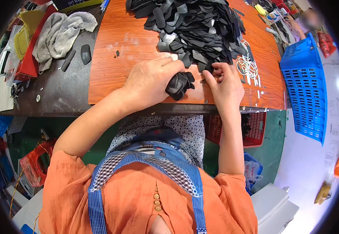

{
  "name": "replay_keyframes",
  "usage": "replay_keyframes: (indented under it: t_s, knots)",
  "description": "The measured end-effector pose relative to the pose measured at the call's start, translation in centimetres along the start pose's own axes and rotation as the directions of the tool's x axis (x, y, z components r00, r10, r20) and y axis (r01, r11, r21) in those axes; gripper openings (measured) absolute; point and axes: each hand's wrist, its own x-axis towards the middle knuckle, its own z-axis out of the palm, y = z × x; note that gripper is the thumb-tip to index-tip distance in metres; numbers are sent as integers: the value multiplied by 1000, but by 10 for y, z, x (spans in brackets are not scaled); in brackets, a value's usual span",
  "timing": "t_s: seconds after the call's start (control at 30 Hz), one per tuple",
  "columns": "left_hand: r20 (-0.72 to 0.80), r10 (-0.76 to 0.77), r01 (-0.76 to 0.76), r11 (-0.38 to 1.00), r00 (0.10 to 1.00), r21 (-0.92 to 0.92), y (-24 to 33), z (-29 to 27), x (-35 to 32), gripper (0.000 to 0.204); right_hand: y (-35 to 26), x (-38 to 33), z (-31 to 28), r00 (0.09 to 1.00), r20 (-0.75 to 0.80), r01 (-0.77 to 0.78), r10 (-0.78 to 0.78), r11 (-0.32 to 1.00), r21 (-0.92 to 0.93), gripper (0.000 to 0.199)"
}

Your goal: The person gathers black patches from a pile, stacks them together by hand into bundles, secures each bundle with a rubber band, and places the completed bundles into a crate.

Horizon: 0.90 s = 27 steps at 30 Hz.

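Observation:
A large heap of flat black fabric tabs (200, 31) covers the far middle of the wooden board (126, 84). My left hand (152, 80) is closed around a small bundle of black fabric tabs (179, 85), whose loose ends stick out toward the right. At the near edge of the heap, my right hand (228, 85) has its thumb and fingertips closed on a black fabric tab, partly hidden by the fingers. A tangle of white cord (247, 67) lies just right of that hand.
A grey cloth (64, 37) hangs over a red box (28, 66) at the left. Two black pieces, one of them an oval pad (85, 54), lie on the dark tabletop (60, 97). A blue crate (304, 89) stands at the right, and a red basket (255, 132) sits below the table.

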Motion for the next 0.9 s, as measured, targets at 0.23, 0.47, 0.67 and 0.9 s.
replay_keyframes:
  t_s: [0.23,0.47,0.67,0.9]
  knots:
    - [1,-26,26,979,1000,-203,-4,-4,-1,47,11,5,-6,990,-16,-132,142,953,273,11]
    - [-6,-46,43,969,999,-244,-2,-11,-7,52,3,-28,2,947,39,-319,319,920,229,17]
    - [-17,-10,6,980,1000,-198,0,-2,-17,47,-8,-16,-2,986,10,-168,169,985,-39,23]
    - [-81,102,-111,987,991,-117,11,3,-21,31,-16,-27,-16,957,152,-266,245,954,137,21]
